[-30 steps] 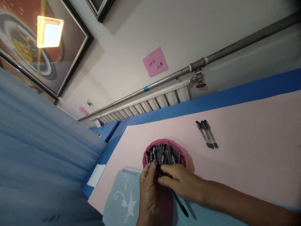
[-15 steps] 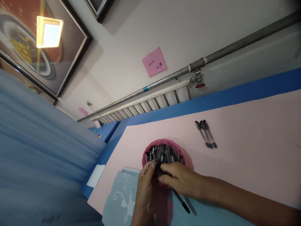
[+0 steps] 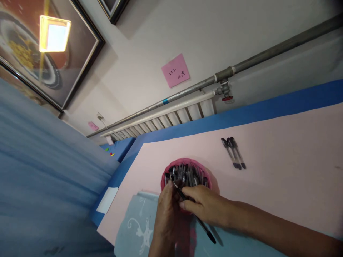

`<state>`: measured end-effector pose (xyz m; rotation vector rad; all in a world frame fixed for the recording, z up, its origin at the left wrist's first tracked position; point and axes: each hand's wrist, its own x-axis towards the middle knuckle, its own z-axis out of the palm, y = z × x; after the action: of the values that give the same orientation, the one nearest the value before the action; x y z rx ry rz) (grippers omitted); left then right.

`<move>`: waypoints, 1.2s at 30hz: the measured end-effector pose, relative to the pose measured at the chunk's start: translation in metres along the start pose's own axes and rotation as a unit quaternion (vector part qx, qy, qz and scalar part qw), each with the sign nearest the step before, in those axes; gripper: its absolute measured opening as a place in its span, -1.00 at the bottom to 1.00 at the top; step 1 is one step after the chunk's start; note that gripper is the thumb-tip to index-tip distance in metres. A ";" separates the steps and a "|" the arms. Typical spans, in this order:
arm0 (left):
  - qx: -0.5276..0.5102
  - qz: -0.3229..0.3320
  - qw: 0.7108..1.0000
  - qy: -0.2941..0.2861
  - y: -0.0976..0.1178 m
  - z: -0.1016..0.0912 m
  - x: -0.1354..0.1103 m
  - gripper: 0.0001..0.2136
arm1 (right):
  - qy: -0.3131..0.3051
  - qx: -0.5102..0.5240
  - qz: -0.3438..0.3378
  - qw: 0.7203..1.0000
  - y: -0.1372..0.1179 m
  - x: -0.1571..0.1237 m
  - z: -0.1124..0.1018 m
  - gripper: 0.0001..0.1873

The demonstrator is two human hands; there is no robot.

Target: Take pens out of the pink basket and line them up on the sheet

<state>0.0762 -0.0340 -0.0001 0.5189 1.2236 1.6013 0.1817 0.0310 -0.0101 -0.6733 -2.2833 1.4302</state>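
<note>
My right hand [image 3: 197, 200] is closed round a black pen [image 3: 205, 228], which slants from upper left to lower right. The pen's narrow pointed end [image 3: 175, 185] sticks out toward my left hand [image 3: 166, 200]. My left fingers are drawn together beside that point, just left of it; what they hold, if anything, is hidden. Behind both hands stands a pink scalloped basket [image 3: 165, 167] filled with several black and clear pens [image 3: 190, 175]. My hands cover its near side.
Three capped pens [image 3: 233, 153] lie side by side on the pink table cover [image 3: 281, 153]. A light blue patterned cloth [image 3: 136, 221] lies at the front, a white paper [image 3: 107, 200] at the left edge. A blue curtain [image 3: 48, 171] hangs left; a radiator [image 3: 171, 119] runs behind.
My left fingers were pinched at the pen's pointed end and have shifted slightly left, so the point now shows bare. My right hand keeps its grip on the pen.
</note>
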 end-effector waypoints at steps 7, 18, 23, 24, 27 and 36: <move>-0.023 0.003 0.999 0.026 -0.003 -0.006 0.002 -0.80 | 0.000 -0.003 0.001 1.000 0.002 0.001 0.002 -0.77; -0.034 0.000 0.999 0.032 -0.002 -0.011 0.001 -0.81 | -0.001 -0.018 0.006 1.000 0.000 -0.001 0.003 -0.79; -0.037 0.008 0.998 0.043 -0.003 -0.007 0.001 -0.81 | -0.002 -0.039 0.006 0.999 -0.005 -0.004 0.002 -0.82; -0.040 0.011 0.998 0.043 -0.004 -0.007 0.001 -0.81 | -0.004 -0.042 0.009 0.999 -0.005 -0.004 0.002 -0.82; -0.036 0.010 0.998 0.043 -0.004 -0.010 0.002 -0.80 | -0.009 -0.033 0.013 0.999 -0.003 -0.004 0.003 -0.80; 0.198 0.097 0.975 0.020 0.008 -0.014 0.033 -0.70 | 0.039 0.056 0.045 0.997 0.000 0.007 -0.018 -0.76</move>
<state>0.0482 -0.0111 -0.0056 0.8849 1.5751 1.5360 0.1854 0.0478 -0.0021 -0.7914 -2.1209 1.5329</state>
